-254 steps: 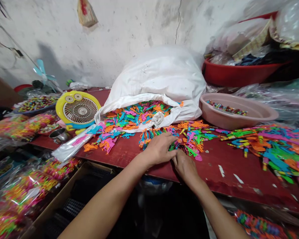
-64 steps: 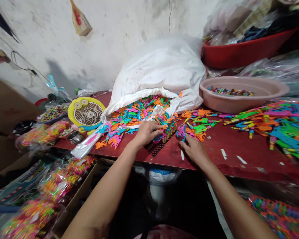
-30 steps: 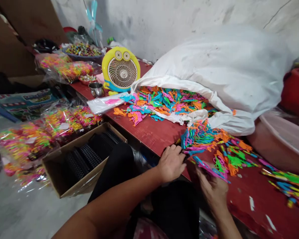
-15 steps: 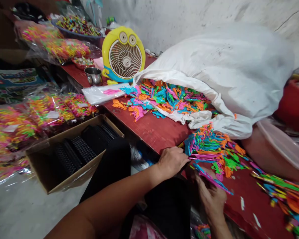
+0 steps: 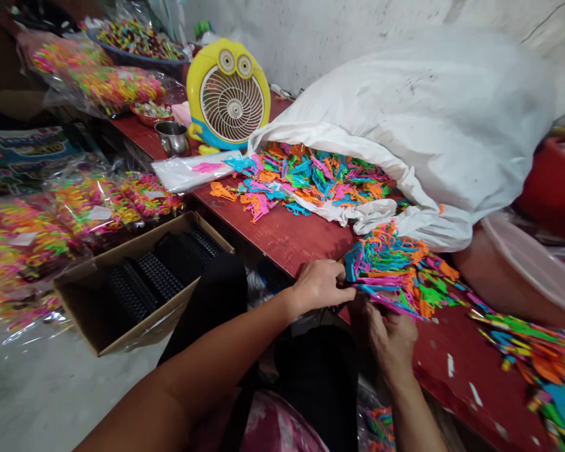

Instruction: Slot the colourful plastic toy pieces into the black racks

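A neat stack of slim, colourful plastic pieces [image 5: 386, 257] in blue, orange, pink and green lies by the front edge of the red table. At its near left end my left hand [image 5: 321, 284] is closed, its fingers curled around the ends of the pieces. My right hand [image 5: 394, 339] is just below the stack, thumb raised and fingers bent, on long purple and blue pieces [image 5: 393, 302] along the stack's near side. What its fingertips touch is partly hidden. Behind the stack, a big white sack [image 5: 405, 119] spills loose pieces [image 5: 320, 176] of the same kind.
A yellow fan [image 5: 235, 94] and a metal cup [image 5: 173, 138] stand farther back on the red table [image 5: 273, 242]. To the left, a cardboard box [image 5: 82, 314] holds black studded parts beside filled clear bags [image 5: 98, 201]. A pink basin [image 5: 513, 282] and more pieces [image 5: 546, 364] are on the right.
My right hand has moved up toward the stack, bringing the purple and blue pieces against its near side. My left hand stays at the stack's end. The view has shifted slightly.
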A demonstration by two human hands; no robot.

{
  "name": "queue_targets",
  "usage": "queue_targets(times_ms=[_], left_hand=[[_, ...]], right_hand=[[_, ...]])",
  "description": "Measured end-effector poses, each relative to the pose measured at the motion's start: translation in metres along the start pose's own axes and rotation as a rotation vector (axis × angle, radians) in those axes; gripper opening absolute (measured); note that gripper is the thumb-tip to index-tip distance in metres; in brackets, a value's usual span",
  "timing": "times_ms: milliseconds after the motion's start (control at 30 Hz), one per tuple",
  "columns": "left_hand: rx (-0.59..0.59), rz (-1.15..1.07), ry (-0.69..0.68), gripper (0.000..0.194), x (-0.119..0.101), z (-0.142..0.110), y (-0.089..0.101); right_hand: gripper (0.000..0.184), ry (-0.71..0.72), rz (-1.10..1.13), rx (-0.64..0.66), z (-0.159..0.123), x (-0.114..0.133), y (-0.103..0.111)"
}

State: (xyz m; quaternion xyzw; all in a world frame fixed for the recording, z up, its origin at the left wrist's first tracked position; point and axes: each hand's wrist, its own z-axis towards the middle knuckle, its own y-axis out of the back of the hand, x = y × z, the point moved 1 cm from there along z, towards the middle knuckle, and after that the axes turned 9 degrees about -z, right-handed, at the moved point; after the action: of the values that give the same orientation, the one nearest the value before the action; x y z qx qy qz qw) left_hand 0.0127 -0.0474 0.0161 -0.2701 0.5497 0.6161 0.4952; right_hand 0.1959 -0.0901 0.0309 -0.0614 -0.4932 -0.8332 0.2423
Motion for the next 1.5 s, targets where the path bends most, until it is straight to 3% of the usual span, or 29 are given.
queue_targets(times_ms=[233,400,500,567,633,700,800,1000,1167,1333,1500], left_hand=[[-0.018,0.028,0.076,0.029,-0.005,0.0,-0.001],[0.0,0.012,0.117,0.026,-0.006,-0.002,-0.003],[-0.006,-0.081,0.113,0.037,-0.006,-0.011,-0.003],[-0.099,-0.107,0.03,0.044,-0.011,-0.019,-0.001],[-0.217,-0.053,-0.135,0.045,-0.02,-0.024,0.001],[-0.261,0.066,-0.308,0.043,-0.033,-0.023,0.003],[-0.183,0.261,-0.43,0.036,-0.049,-0.008,0.004],[-0.034,0.486,-0.386,0.028,-0.05,0.023,0.013],[0.102,0.496,-0.3,0.025,-0.052,0.032,0.022],[0.161,0.472,-0.241,0.022,-0.063,0.042,0.025],[0.204,0.485,-0.197,0.02,-0.066,0.051,0.027]], right_hand=[[0.042,-0.114,-0.028,0.018,-0.002,-0.001,-0.008],[0.035,-0.228,0.178,0.009,-0.008,-0.001,-0.002],[0.036,-0.339,0.274,-0.004,-0.017,-0.006,0.003],[0.039,-0.429,0.324,-0.009,-0.023,-0.011,0.006],[0.041,-0.508,0.375,-0.022,-0.027,-0.015,0.007],[0.042,-0.544,0.416,-0.03,-0.027,-0.018,0.007],[0.042,-0.505,0.416,-0.026,-0.026,-0.021,0.005],[0.041,-0.389,0.232,-0.032,-0.03,-0.035,-0.003],[0.038,-0.354,0.293,0.06,-0.023,-0.043,-0.006],[0.041,-0.241,0.21,0.039,-0.002,-0.04,-0.01],[0.032,-0.101,0.198,0.034,0.011,-0.031,-0.021]])
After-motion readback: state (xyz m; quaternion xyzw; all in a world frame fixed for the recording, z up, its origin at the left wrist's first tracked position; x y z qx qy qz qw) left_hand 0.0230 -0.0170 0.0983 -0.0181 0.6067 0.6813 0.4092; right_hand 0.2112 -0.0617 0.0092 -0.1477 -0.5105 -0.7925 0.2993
